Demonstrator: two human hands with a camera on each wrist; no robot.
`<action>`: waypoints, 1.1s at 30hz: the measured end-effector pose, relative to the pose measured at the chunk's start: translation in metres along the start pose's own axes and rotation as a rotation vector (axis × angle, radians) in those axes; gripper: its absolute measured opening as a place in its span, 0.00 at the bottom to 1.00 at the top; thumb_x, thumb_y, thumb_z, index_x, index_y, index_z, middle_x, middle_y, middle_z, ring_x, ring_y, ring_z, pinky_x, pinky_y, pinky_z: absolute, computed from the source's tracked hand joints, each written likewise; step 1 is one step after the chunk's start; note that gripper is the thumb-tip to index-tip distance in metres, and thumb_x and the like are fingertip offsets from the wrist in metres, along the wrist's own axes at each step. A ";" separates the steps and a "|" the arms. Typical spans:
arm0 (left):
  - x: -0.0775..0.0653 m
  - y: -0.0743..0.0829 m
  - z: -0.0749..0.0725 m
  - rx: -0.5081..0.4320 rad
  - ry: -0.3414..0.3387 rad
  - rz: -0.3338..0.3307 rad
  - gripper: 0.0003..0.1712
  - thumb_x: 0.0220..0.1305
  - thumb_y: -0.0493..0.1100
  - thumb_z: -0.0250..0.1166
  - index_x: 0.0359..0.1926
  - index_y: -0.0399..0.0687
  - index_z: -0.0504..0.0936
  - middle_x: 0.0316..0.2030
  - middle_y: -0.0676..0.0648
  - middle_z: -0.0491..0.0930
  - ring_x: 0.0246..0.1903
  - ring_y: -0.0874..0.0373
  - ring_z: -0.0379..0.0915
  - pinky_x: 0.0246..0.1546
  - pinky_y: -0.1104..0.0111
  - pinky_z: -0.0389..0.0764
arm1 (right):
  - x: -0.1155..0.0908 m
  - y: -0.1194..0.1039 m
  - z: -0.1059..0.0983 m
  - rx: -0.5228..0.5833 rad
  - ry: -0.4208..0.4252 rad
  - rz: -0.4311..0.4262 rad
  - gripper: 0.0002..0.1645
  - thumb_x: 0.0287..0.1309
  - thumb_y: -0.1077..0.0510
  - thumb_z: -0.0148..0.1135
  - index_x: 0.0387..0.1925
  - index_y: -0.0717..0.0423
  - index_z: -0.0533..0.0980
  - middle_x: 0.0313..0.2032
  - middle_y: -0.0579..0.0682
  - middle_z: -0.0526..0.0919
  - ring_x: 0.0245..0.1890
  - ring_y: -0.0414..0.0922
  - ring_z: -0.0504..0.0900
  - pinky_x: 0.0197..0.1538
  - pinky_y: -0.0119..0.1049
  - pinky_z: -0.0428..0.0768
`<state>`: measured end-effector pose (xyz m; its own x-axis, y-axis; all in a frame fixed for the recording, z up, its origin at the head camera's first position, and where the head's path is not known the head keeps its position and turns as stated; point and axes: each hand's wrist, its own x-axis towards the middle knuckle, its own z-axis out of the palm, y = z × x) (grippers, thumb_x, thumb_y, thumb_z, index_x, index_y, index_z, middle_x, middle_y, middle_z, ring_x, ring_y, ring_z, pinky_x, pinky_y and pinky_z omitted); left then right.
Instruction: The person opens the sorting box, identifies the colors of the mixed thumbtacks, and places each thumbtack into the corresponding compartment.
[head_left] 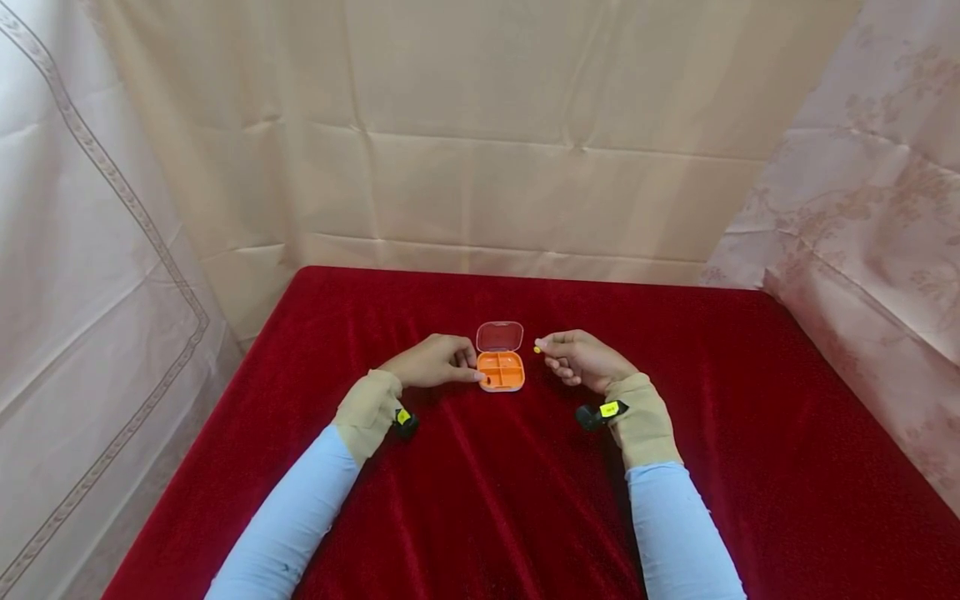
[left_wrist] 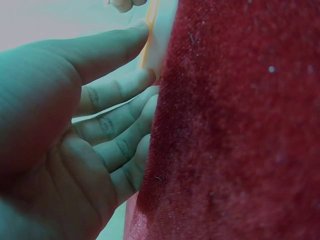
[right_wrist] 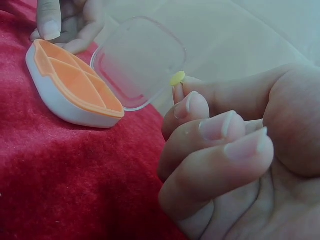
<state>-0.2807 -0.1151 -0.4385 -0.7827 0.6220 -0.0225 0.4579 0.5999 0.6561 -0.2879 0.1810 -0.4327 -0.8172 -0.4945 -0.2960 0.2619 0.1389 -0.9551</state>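
Note:
A small pill box point(head_left: 501, 390) with an orange divided tray and a white base stands on the red cloth, its clear lid point(right_wrist: 140, 62) raised at the back. My left hand point(head_left: 435, 361) holds the box's left side; in the left wrist view the thumb point(left_wrist: 117, 47) lies at the orange rim and the index fingertip at the white wall. A small dark spot shows in the front left compartment. To the right of the box, my right hand point(head_left: 585, 358) pinches a yellow pill point(right_wrist: 177, 78) between thumb and index finger, its other fingers curled.
Red velvet cloth point(head_left: 480, 500) covers the table, lightly creased in front of the box. A beige curtain point(head_left: 480, 167) hangs behind the far edge, with patterned pale cloths at the left and right.

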 end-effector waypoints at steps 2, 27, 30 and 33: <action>0.000 0.001 -0.001 0.002 -0.001 0.004 0.14 0.62 0.53 0.68 0.39 0.50 0.79 0.33 0.54 0.79 0.35 0.60 0.74 0.37 0.70 0.74 | 0.001 0.000 0.000 0.007 0.001 0.004 0.25 0.70 0.53 0.55 0.49 0.76 0.65 0.21 0.47 0.66 0.15 0.37 0.60 0.17 0.28 0.60; 0.000 0.001 -0.002 0.005 -0.015 0.003 0.14 0.62 0.54 0.68 0.38 0.51 0.79 0.33 0.53 0.78 0.36 0.60 0.73 0.38 0.70 0.74 | 0.005 0.001 0.004 -0.018 -0.021 0.012 0.26 0.70 0.54 0.55 0.53 0.76 0.64 0.22 0.48 0.66 0.15 0.37 0.60 0.17 0.28 0.61; 0.000 0.001 -0.002 0.003 -0.017 0.003 0.14 0.62 0.53 0.68 0.38 0.50 0.79 0.33 0.53 0.79 0.36 0.59 0.73 0.38 0.70 0.74 | 0.005 0.001 0.004 -0.027 -0.021 0.014 0.25 0.71 0.54 0.55 0.52 0.75 0.65 0.22 0.48 0.66 0.15 0.37 0.60 0.17 0.28 0.61; 0.000 0.001 -0.002 0.006 -0.019 -0.001 0.14 0.62 0.54 0.67 0.38 0.50 0.79 0.33 0.53 0.79 0.36 0.59 0.74 0.38 0.70 0.74 | 0.004 0.001 0.005 -0.033 -0.021 0.017 0.25 0.71 0.54 0.55 0.52 0.75 0.65 0.22 0.48 0.66 0.15 0.37 0.60 0.17 0.28 0.61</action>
<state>-0.2811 -0.1155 -0.4366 -0.7752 0.6306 -0.0373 0.4594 0.6034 0.6518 -0.2885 0.1747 -0.4351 -0.8019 -0.5096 -0.3119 0.2581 0.1754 -0.9501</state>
